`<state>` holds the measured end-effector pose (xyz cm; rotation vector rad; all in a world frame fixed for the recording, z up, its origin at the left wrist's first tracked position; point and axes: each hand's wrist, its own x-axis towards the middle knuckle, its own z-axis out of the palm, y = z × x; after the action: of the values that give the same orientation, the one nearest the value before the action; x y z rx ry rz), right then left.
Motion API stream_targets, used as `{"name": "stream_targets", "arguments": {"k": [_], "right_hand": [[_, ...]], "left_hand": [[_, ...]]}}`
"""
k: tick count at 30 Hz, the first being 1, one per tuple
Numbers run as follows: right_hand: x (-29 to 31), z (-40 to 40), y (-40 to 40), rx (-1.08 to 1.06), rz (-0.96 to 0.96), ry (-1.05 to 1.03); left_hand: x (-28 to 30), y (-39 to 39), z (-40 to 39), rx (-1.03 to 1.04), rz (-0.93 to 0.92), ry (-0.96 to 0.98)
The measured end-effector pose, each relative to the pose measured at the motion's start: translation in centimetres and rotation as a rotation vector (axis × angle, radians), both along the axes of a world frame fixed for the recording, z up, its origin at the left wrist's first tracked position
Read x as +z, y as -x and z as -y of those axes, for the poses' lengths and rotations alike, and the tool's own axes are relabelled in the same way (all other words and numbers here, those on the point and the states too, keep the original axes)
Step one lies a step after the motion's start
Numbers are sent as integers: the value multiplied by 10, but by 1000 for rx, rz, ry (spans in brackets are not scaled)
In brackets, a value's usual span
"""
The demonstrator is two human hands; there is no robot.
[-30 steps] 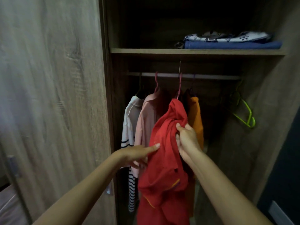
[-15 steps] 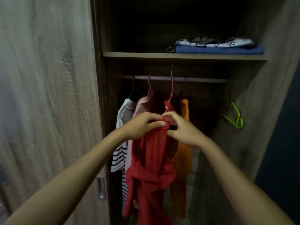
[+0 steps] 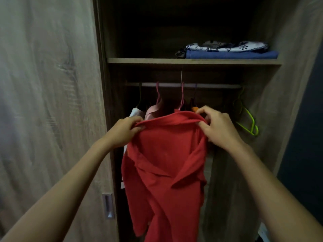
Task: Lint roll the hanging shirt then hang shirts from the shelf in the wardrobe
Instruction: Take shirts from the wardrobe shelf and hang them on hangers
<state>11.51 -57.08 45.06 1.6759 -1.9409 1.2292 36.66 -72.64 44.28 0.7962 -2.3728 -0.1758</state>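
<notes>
Red shirt (image 3: 166, 159) is spread at the shoulders, left hand (image 3: 125, 131) and right hand (image 3: 216, 127) each pinching its top edge, likely to seat it on the pink hanger (image 3: 181, 96) under the rail (image 3: 183, 85).

Sliding door: a tall panel of grey-brown wood-grain laminate (image 3: 49, 102) fills the left side of the view, standing just left of the open compartment.
Door handle: a small recessed metal pull (image 3: 108, 206), upright and rectangular, sits low on the door near its right edge.
Right side wall: a wood-grain side panel (image 3: 286, 95) of the same finish closes the compartment on the right.
Dark wall: a dark blue-black surface (image 3: 307, 163) runs down the far right, beyond the side panel.
Pale object: something whitish (image 3: 264, 233) shows at the bottom right corner; too little of it is in view to tell what it is.
</notes>
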Motion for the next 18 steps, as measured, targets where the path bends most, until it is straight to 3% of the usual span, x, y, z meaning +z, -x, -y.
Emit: {"name": "stream_targets", "arguments": {"k": [3,5,7,12,18], "right_hand": [[-6,-4,11,87,128,-171],[-9,-7,22,174,187,-406],[-13,-11,27,217,225,-492],[-23,-16,39,84,388,-327],[-17,11,89,-324,201,-194]], "left_hand": [[-3,0,1,-96,-138,-161],[4,4,-2,-63,-169,-81],[12,11,-5,-33,-186,48],[25,41,-10,-7,-367,87],[36,88,-22,17,-284,136]]}}
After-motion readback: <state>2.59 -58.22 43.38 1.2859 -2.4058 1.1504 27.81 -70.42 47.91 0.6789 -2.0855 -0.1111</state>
